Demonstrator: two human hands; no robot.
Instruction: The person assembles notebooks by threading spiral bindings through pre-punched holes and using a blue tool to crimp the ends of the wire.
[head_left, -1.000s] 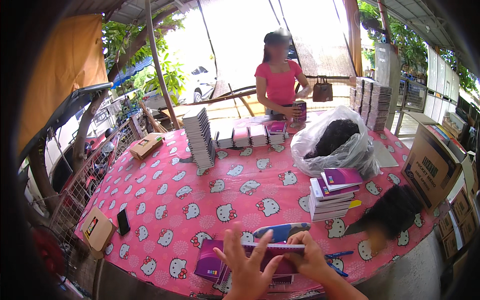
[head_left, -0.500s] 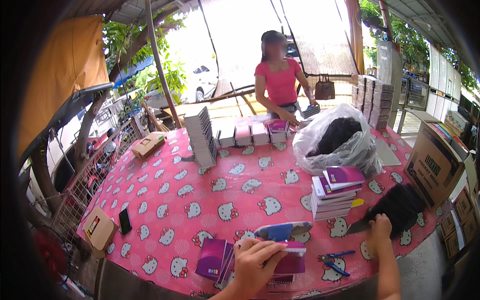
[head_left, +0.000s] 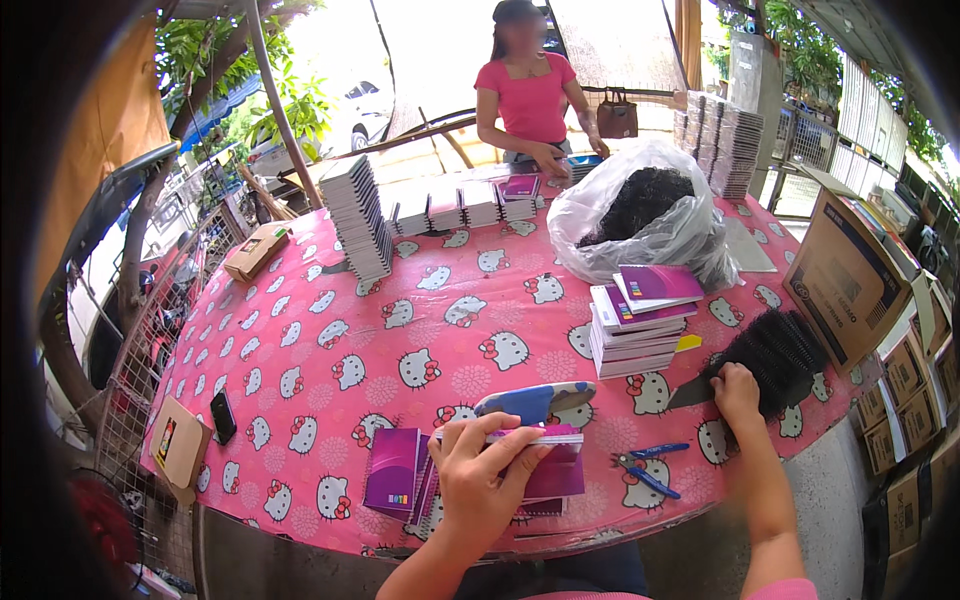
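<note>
I see the black coil bundle (head_left: 785, 352) at the right of the frame, just up and to the right of my right hand (head_left: 737, 392), its long axis seeming to slant from lower left toward upper right. The right hand is much the nearer; the left is well apart, in the lower centre. My right fingers are bent and touch the bundle's lower-left side; from my view I cannot tell whether they pinch a coil or only rest there.

My left hand (head_left: 482, 470) is mostly closed, thumb and fingers curled over a purple notebook (head_left: 565, 438), its pale page edges showing at the right. Between the two hands lie the blue-handled cutters (head_left: 655, 484), touched by neither, and above them in the frame stands the notebook stack (head_left: 635, 345).
</note>
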